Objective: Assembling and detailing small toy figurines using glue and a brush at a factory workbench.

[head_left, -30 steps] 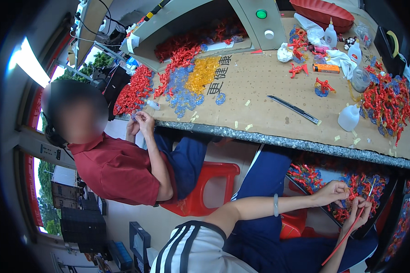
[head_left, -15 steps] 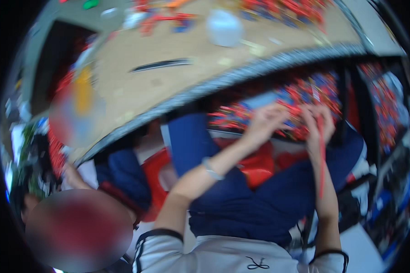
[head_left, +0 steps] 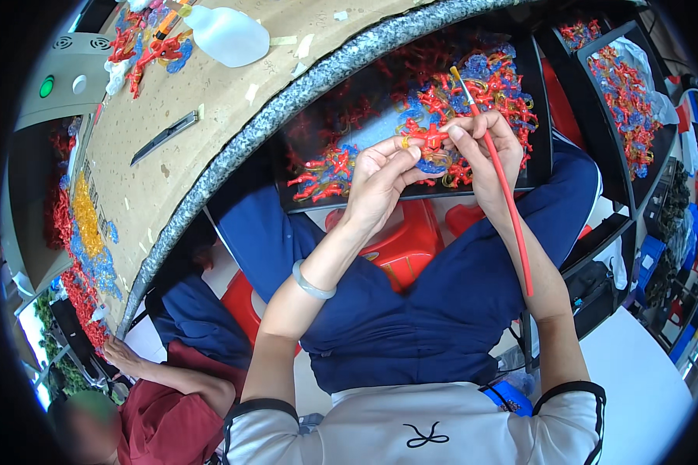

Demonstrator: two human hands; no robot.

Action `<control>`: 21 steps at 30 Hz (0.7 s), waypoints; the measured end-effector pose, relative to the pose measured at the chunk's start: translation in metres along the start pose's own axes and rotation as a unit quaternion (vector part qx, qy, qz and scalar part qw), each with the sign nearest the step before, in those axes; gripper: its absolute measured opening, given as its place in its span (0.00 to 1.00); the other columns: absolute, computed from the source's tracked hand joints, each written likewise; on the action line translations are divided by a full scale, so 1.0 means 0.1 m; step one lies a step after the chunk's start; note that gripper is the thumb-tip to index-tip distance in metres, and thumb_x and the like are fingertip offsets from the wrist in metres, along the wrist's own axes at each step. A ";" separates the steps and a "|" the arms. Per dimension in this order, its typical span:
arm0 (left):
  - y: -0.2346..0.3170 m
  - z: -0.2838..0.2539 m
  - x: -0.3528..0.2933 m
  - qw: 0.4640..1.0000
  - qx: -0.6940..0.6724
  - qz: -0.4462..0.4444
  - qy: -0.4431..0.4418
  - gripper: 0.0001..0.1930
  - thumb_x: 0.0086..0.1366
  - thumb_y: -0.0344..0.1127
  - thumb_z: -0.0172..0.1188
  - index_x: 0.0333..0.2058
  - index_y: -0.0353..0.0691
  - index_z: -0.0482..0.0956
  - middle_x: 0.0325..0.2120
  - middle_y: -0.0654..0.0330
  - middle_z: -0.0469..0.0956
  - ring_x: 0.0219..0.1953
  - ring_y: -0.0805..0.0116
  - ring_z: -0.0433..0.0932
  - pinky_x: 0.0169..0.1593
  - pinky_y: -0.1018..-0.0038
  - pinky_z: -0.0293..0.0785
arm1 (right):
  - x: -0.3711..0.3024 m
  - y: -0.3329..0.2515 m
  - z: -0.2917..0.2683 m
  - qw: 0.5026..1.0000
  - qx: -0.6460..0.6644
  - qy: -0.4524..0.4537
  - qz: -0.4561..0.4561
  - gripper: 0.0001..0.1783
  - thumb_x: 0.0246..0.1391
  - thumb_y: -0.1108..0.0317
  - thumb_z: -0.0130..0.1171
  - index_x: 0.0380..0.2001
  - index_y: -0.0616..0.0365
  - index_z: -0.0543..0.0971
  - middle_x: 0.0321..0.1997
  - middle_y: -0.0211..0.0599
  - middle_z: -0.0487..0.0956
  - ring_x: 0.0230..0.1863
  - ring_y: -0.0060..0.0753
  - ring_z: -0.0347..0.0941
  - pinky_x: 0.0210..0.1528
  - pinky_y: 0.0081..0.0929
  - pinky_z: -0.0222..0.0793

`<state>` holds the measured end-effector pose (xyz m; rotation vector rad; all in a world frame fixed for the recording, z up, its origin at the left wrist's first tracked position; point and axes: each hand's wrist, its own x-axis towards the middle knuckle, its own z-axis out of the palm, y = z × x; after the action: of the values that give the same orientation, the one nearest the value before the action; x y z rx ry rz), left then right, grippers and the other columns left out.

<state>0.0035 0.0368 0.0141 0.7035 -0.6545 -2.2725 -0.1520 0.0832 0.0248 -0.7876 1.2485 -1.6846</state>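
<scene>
bench point(head_left: 209, 101): speckled edge, cardboard top | black tray point(head_left: 535, 116) on lap

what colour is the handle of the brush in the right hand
Red. The brush handle runs long and thin from the right hand down over the forearm, clearest in the head view.

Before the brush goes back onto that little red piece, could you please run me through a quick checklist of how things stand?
1. Red piece pinched between the fingertips of both hands: ok.
2. Left hand steady on the piece, over the lap: ok.
3. Red-handled brush held in the right hand: ok, but its tip points up and away from the piece.
4. Paint on the bristles: cannot tell, too small to see.
5. Black tray of red and blue pieces on the lap, right under the hands: ok.
6. Room on the left: ok, the co-worker's hand rests at the far end of the table.
</scene>
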 end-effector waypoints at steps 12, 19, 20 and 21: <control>0.05 -0.06 0.01 0.991 0.104 0.076 0.046 0.14 0.66 0.30 0.54 0.46 0.26 0.75 0.39 0.53 0.79 0.40 0.69 0.79 0.45 0.69 0.80 | 0.03 -0.26 -0.17 0.967 -0.184 -0.044 -0.168 0.19 0.65 0.62 0.46 0.50 0.67 0.71 0.38 0.42 0.81 0.40 0.25 0.76 0.47 0.22 0.70; 0.03 -0.05 0.01 0.987 0.132 0.061 0.065 0.13 0.66 0.30 0.55 0.45 0.26 0.76 0.38 0.53 0.79 0.39 0.69 0.79 0.44 0.71 0.80 | -0.05 -0.24 -0.11 0.974 -0.138 -0.113 -0.142 0.19 0.60 0.58 0.53 0.37 0.68 0.80 0.32 0.38 0.79 0.32 0.23 0.74 0.35 0.20 0.70; 0.03 -0.04 0.01 0.987 0.133 0.065 0.062 0.13 0.66 0.30 0.55 0.45 0.26 0.76 0.37 0.53 0.80 0.39 0.69 0.79 0.44 0.71 0.80 | -0.05 -0.23 -0.12 0.966 -0.166 -0.129 -0.149 0.18 0.60 0.59 0.53 0.36 0.67 0.80 0.32 0.38 0.79 0.32 0.23 0.74 0.35 0.20 0.69; 0.04 -0.03 0.00 0.986 0.135 0.071 0.061 0.13 0.66 0.30 0.55 0.45 0.25 0.76 0.37 0.53 0.80 0.39 0.69 0.80 0.44 0.71 0.80 | -0.03 -0.22 -0.14 0.956 -0.201 -0.144 -0.161 0.15 0.59 0.62 0.55 0.33 0.66 0.80 0.31 0.39 0.80 0.30 0.25 0.74 0.33 0.21 0.69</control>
<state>0.0074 0.0337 0.0142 0.8870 -0.9331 -2.0136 -0.1691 0.0946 0.0417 -1.4961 1.3207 -1.5031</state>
